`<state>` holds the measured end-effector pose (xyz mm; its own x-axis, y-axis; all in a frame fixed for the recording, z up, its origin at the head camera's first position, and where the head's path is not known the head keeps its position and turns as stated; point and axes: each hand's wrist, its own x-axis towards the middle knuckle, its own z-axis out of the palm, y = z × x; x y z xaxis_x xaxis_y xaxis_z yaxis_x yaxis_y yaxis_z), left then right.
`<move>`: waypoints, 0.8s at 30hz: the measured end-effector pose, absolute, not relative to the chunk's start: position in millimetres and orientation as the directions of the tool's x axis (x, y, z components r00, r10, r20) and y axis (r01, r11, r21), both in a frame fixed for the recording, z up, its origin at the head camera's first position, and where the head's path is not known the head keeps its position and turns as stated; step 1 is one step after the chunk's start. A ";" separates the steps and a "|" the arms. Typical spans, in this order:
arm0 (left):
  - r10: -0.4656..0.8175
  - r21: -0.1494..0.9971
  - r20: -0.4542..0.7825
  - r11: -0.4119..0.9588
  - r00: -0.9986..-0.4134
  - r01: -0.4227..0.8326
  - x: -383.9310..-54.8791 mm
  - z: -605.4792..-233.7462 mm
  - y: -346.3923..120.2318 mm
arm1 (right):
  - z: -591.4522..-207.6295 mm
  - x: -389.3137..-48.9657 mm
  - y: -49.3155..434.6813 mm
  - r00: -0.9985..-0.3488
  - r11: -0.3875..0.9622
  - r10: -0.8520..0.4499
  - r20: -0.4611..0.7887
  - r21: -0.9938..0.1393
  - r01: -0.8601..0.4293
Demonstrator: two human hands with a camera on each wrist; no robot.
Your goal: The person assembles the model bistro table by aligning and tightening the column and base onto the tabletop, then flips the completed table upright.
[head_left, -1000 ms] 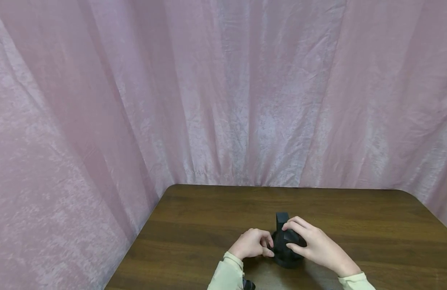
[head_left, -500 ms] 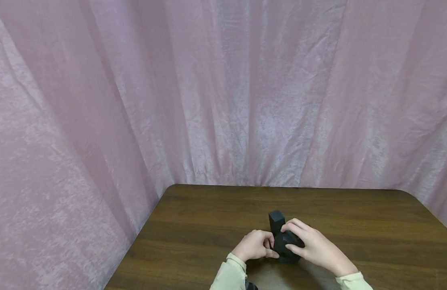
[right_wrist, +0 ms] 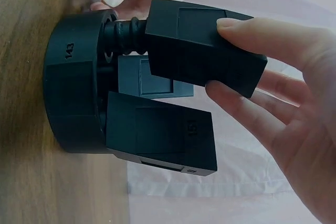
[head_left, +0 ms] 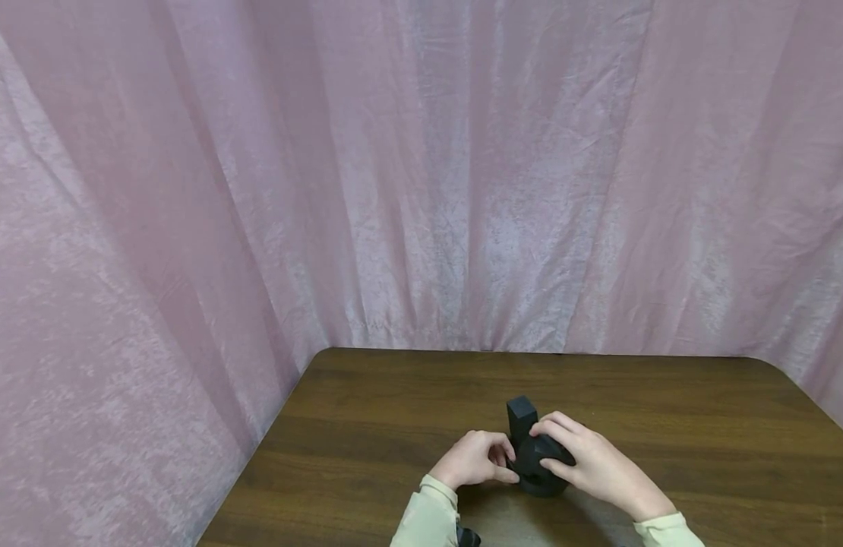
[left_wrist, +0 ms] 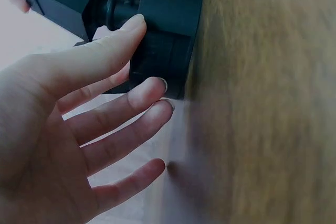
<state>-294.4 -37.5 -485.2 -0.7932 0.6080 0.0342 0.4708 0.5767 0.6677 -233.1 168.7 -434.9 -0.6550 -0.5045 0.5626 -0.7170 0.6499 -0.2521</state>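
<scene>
A black round base (right_wrist: 73, 85) marked 143 stands on the table, with several angular blocks on it. One black block (right_wrist: 197, 45) on a ribbed or threaded shank (right_wrist: 126, 36) sits at the base's edge. My right hand (head_left: 595, 463) pinches that block between thumb and fingers. A second block (right_wrist: 163, 132), marked 151, leans outward from the base; a third block (right_wrist: 152, 77) shows behind. At the base's left side is my left hand (head_left: 472, 459), thumb and fingers spread apart. In the left wrist view its thumb overlaps the base; firm contact is unclear.
The brown wooden table (head_left: 367, 410) runs back to a pink curtain (head_left: 421, 190). A small dark item (head_left: 468, 537) shows beside my left sleeve (head_left: 427, 516) at the frame's bottom edge.
The base has turned, its far block swinging left and tilting. My left hand moved right against it, then drew back slightly left. My right hand stays on its block.
</scene>
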 end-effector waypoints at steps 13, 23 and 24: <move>0.598 0.650 0.040 0.593 -0.801 0.475 -295.1 -485.3 -38.3 | -431.2 -230.2 172.2 -0.637 0.626 -0.559 0.531 -0.234 -0.744; 0.594 0.655 0.025 0.598 -0.804 0.462 -296.5 -486.8 -38.5 | -429.0 -227.7 176.1 -0.715 0.655 -0.604 0.354 -0.291 -0.697; 0.595 0.654 0.028 0.597 -0.804 0.464 -296.5 -487.0 -38.7 | -428.4 -227.3 177.2 -0.724 0.658 -0.603 0.334 -0.304 -0.689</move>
